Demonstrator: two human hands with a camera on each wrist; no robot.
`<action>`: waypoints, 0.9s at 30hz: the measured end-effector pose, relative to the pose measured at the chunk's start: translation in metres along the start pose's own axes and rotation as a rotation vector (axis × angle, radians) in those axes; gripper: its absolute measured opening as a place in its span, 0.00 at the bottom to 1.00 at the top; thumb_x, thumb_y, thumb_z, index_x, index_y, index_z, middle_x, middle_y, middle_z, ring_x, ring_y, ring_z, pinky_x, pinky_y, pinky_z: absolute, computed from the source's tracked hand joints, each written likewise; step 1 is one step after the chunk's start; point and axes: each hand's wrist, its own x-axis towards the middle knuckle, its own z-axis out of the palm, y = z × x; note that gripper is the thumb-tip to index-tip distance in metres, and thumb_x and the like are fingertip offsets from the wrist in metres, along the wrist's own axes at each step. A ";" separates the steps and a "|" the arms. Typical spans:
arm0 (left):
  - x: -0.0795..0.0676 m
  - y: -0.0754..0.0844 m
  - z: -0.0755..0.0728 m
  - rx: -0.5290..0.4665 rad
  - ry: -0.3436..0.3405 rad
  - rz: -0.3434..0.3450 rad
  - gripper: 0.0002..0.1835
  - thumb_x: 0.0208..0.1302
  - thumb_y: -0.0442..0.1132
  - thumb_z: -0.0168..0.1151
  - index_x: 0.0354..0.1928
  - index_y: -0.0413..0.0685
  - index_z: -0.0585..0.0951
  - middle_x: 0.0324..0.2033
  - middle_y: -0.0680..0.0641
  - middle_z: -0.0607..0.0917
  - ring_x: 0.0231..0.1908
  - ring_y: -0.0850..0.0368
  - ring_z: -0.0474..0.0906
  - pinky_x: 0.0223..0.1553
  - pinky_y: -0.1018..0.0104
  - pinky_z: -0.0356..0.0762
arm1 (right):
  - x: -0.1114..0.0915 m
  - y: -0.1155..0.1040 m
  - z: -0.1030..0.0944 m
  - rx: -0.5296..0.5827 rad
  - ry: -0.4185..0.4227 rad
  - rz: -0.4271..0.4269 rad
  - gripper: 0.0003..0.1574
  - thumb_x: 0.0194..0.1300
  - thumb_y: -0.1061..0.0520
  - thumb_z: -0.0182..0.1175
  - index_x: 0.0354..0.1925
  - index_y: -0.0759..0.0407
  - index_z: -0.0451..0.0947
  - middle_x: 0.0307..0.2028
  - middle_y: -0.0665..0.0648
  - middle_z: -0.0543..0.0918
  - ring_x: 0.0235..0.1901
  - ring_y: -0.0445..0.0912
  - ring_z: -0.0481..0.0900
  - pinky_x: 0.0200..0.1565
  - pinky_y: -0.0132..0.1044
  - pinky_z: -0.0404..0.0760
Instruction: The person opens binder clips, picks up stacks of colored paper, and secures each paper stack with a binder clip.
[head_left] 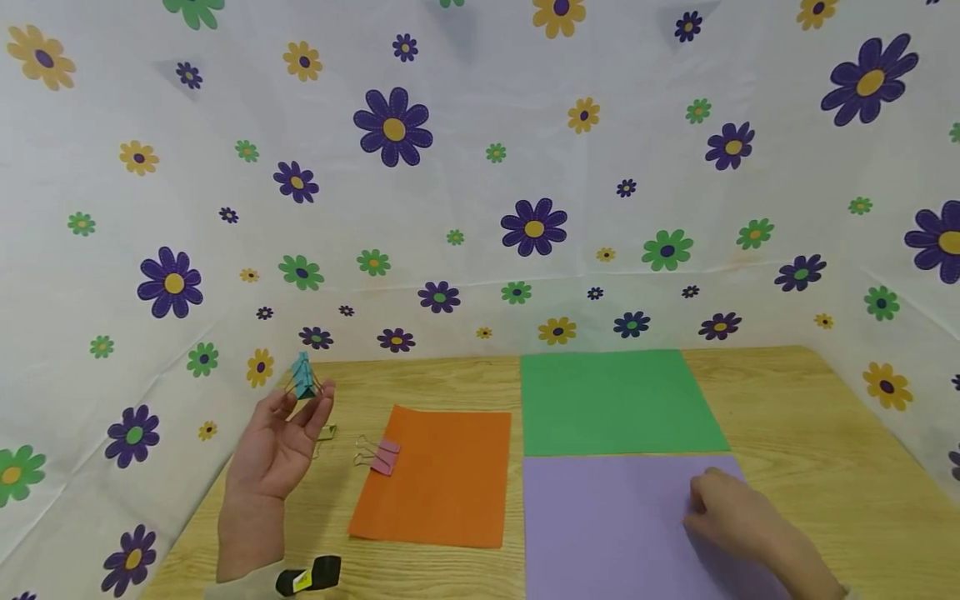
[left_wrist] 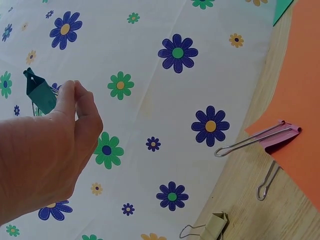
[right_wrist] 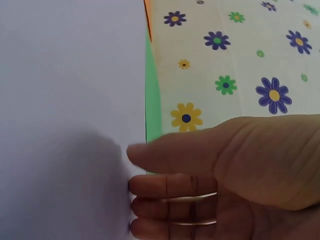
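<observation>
Raised above the left side of the table, my left hand (head_left: 273,450) pinches a teal binder clip (head_left: 303,377) by its wire handles. The left wrist view shows the same binder clip (left_wrist: 42,95) beyond the thumb, with part of its handles hidden. My right hand (head_left: 731,512) is at the right part of a purple sheet (head_left: 600,525). In the right wrist view its fingertips meet the sheet, thumb and fingers apart, nothing held between them. An orange sheet (head_left: 450,475) lies between the hands, a pink binder clip (head_left: 386,457) on its left edge.
A green sheet (head_left: 615,404) lies directly behind the purple one. Beside the left hand, a pale yellow binder clip (left_wrist: 215,226) rests on the wooden table (head_left: 840,467). A white flower-patterned cloth (head_left: 465,192) surrounds the table's back and sides.
</observation>
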 end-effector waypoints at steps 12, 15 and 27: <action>0.000 -0.002 0.001 -0.011 -0.006 -0.020 0.10 0.78 0.40 0.48 0.41 0.39 0.72 0.50 0.34 0.79 0.55 0.41 0.80 0.62 0.58 0.70 | -0.003 0.012 -0.004 -0.158 0.033 0.043 0.32 0.43 0.50 0.79 0.36 0.68 0.74 0.34 0.64 0.74 0.36 0.61 0.75 0.34 0.57 0.78; -0.001 -0.002 0.000 -0.010 -0.009 -0.020 0.10 0.78 0.40 0.48 0.42 0.39 0.71 0.51 0.34 0.78 0.55 0.41 0.80 0.62 0.58 0.70 | -0.003 0.015 -0.006 -0.153 0.013 0.060 0.42 0.43 0.48 0.79 0.44 0.76 0.72 0.40 0.73 0.75 0.41 0.68 0.76 0.39 0.62 0.78; -0.003 0.001 0.002 -0.029 -0.035 -0.027 0.10 0.79 0.41 0.46 0.43 0.40 0.70 0.51 0.33 0.78 0.56 0.40 0.80 0.63 0.58 0.69 | -0.001 0.021 -0.010 -0.098 -0.054 0.098 0.46 0.47 0.44 0.77 0.47 0.79 0.71 0.42 0.78 0.74 0.44 0.75 0.73 0.42 0.68 0.76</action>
